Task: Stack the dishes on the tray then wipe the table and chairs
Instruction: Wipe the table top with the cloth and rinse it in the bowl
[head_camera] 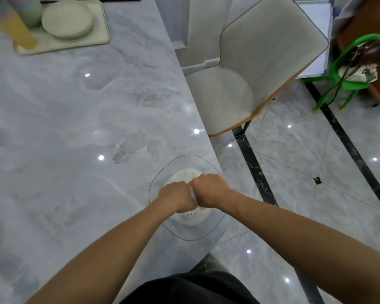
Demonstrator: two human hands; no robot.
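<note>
My left hand (176, 198) and my right hand (208, 190) are curled into fists side by side, gripping a small grey cloth-like thing (193, 195) between them; most of it is hidden. They hover over a white speckled bowl (191, 218) that sits in a clear glass dish (191, 234) at the right edge of the marble table (75, 128). At the far left stands the pale tray (86, 43), holding a stack of pale green plates (67, 18), a green cup (32, 9) and a tall yellow tumbler (15, 29).
A cream upholstered chair (239, 73) stands close to the table's right edge, past my hands. Beyond it, a green plastic stool (347, 69) carries a bag. The floor to the right is glossy grey tile with black strips.
</note>
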